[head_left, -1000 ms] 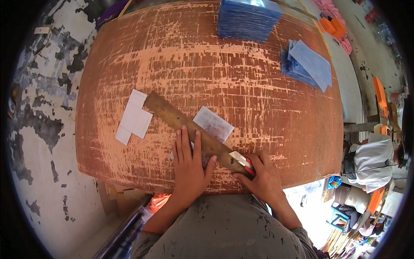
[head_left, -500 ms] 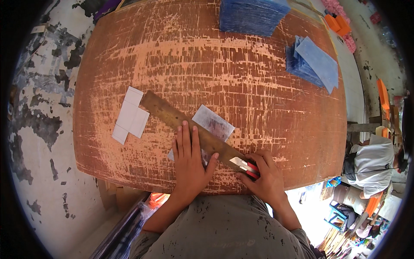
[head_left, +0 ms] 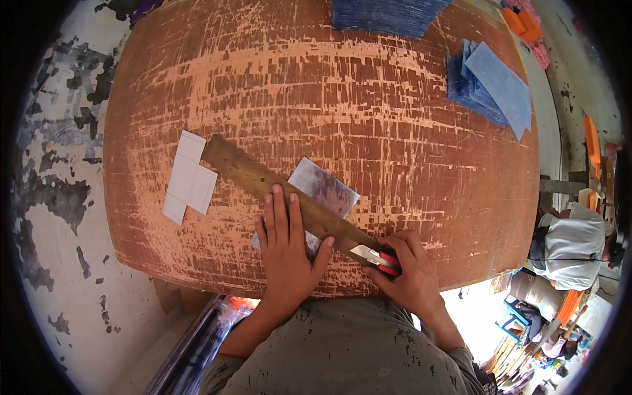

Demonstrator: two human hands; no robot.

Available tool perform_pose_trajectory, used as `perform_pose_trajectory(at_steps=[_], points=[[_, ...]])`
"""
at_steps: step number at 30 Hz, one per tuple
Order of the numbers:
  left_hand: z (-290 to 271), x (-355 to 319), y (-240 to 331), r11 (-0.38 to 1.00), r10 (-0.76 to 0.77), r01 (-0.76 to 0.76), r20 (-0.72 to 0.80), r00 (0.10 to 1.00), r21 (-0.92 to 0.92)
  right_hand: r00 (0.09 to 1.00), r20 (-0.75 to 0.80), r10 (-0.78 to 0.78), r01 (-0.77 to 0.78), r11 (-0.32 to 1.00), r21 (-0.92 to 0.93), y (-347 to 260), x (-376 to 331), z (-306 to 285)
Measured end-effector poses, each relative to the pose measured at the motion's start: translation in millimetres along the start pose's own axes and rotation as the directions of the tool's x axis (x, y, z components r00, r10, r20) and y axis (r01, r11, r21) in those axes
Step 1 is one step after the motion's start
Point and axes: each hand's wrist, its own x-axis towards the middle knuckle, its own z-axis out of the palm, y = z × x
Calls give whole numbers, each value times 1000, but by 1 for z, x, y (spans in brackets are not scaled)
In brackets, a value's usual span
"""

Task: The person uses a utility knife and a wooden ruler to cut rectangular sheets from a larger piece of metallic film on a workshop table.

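Head view: on the scored brown tabletop (head_left: 276, 99), a white cut card (head_left: 187, 176) lies flat toward the left edge, its side tab pointing right. Just beside it begins a brown flat bar (head_left: 319, 217), set diagonally and descending toward the front edge, right of centre. The left hand (head_left: 286, 257) presses on the bar near its middle, palm down, fingers slightly apart and not clasped around anything. Beneath the bar, near the middle of the front edge, is a greyish translucent sheet (head_left: 326, 187); one corner shows left of this hand. The sheet appears light, thin and fairly stiff, possibly slippery; lift it by the exposed far corner. The bar appears rigid and heavier; hold it down with spread fingers, clear of its edge. At the bar's right end, the red-handled cutter knife (head_left: 378, 259) is clamped between the thumb and fingers of the right hand (head_left: 415, 273); blade contact cannot be determined. Take hold of the handle only. A blue sheet stack (head_left: 388, 18) stands at the far edge; a fanned blue pile (head_left: 497, 89) lies near the far right corner.
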Motion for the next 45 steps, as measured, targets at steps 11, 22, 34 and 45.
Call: perform_pose_trajectory(at_steps=[11,22,34,45], points=[[-2,1,1,1000,-5,4,23,1000,24,999,35,12,-12,1000,13,2,1,-1],[-2,1,2,999,-8,7,35,999,37,999,31,-45,45,999,6,4,3,-2],[-2,1,3,999,-11,10,29,1000,43,997,52,-62,62,998,-11,7,2,-1],[-3,2,4,999,-1,1,16,1000,36,997,37,-65,65,998,3,5,2,-1]])
